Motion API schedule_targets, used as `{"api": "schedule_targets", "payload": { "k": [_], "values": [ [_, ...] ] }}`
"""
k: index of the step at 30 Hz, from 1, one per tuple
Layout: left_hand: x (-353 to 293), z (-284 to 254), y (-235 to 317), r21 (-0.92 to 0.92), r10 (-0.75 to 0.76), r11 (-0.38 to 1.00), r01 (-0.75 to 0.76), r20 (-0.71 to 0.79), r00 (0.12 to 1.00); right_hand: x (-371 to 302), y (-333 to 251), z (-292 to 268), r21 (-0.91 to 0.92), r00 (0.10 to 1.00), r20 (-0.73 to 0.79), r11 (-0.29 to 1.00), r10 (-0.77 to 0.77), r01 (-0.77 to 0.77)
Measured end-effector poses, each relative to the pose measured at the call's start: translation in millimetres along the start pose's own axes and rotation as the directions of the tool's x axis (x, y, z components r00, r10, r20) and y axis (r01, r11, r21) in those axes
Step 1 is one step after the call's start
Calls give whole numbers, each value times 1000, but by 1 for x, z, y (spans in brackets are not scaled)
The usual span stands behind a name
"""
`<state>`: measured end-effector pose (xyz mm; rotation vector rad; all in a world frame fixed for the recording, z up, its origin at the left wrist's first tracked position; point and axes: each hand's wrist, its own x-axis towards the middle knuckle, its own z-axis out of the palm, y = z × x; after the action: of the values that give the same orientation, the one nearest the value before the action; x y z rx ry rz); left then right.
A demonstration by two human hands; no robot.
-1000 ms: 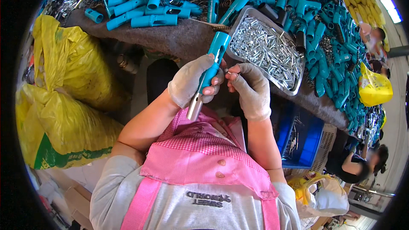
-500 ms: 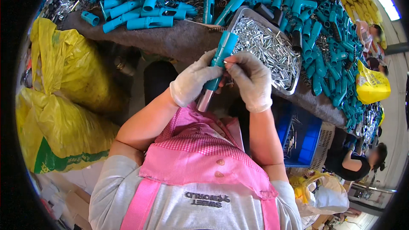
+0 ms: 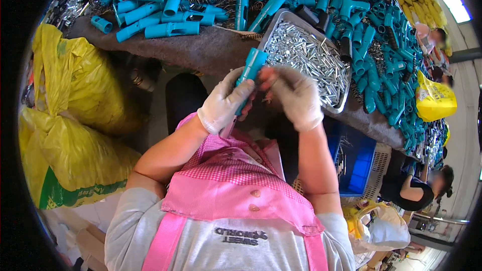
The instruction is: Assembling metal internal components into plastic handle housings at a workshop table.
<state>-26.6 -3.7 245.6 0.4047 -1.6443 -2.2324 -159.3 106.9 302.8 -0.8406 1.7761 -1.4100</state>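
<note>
My left hand (image 3: 220,103), in a whitish glove with bare fingertips, is wrapped round a teal plastic tube (image 3: 252,62). The tube leans with its upper end away from me, and part of it is hidden behind my fingers. Just right of it, apart from the tube, is my right hand (image 3: 297,99), gloved the same way. Its fingers are curled and smeared by motion, so whether anything sits between them does not show. Beyond both hands, a metal tray (image 3: 346,90) on the bench holds many short silvery pins (image 3: 306,55).
Teal tubular parts (image 3: 173,29) and springs heap along the bench (image 3: 211,47). Yellow sacks (image 3: 80,80) stand at my left. Below the bench on the right is a blue bin (image 3: 359,165). A yellow bag (image 3: 434,98) lies farther right, and a co-worker (image 3: 416,190) sits beyond.
My right hand has drawn back from the tube, where its finger and thumb pinched a small pin. The tube, still in my left hand, has shifted slightly down and left.
</note>
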Motion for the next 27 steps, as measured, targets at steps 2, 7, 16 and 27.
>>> {"api": "schedule_targets", "payload": {
  "k": [2,7,16,27],
  "values": [
    [-2,8,14,-341,-219,922,184,-66,973,32,1,-25,-684,835,-124,656,-535,319],
    [-35,-17,5,-608,-278,786,115,-180,944,65,14,-11,-946,936,29,294,-351,139],
    [-47,-13,-21,-413,-246,890,195,-72,967,62,36,-52,-884,859,127,337,-495,325],
    [-54,-27,-17,-580,-193,809,93,-113,975,60,10,-34,-874,843,-24,420,-537,243]
  ]
}}
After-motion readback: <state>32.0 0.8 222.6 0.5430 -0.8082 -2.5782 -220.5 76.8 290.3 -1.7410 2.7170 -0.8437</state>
